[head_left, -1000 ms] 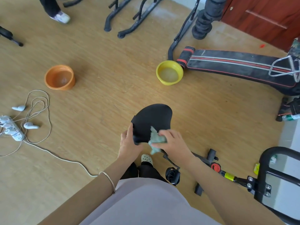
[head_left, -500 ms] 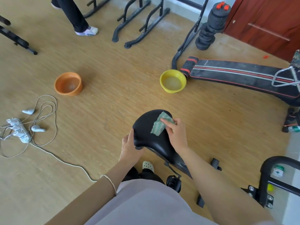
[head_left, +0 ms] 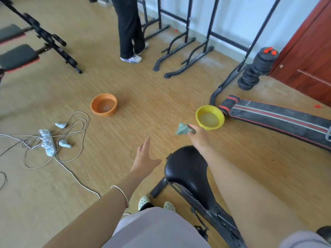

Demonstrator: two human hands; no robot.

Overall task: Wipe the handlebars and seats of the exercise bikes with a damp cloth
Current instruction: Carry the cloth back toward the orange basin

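The black bike seat (head_left: 186, 167) stands low in the middle of the head view, on its slanted black post. My right hand (head_left: 198, 136) reaches out past the seat's far end and grips a crumpled green cloth (head_left: 183, 129) in the air. The cloth hangs just left of a yellow basin (head_left: 210, 117) that holds cloudy water. My left hand (head_left: 145, 159) hovers left of the seat with straight, spread fingers and holds nothing. No handlebar is visible.
An orange basin (head_left: 103, 105) sits on the wooden floor further left. A white power strip (head_left: 47, 142) with tangled cables lies at the left. A black sit-up bench (head_left: 279, 120), weight plates (head_left: 256, 72), metal stands and a standing person's legs (head_left: 129, 29) fill the back.
My right hand lifted the cloth off the seat and carried it out toward the yellow basin. My left hand let go of the seat's edge and opened. The view tilted up.
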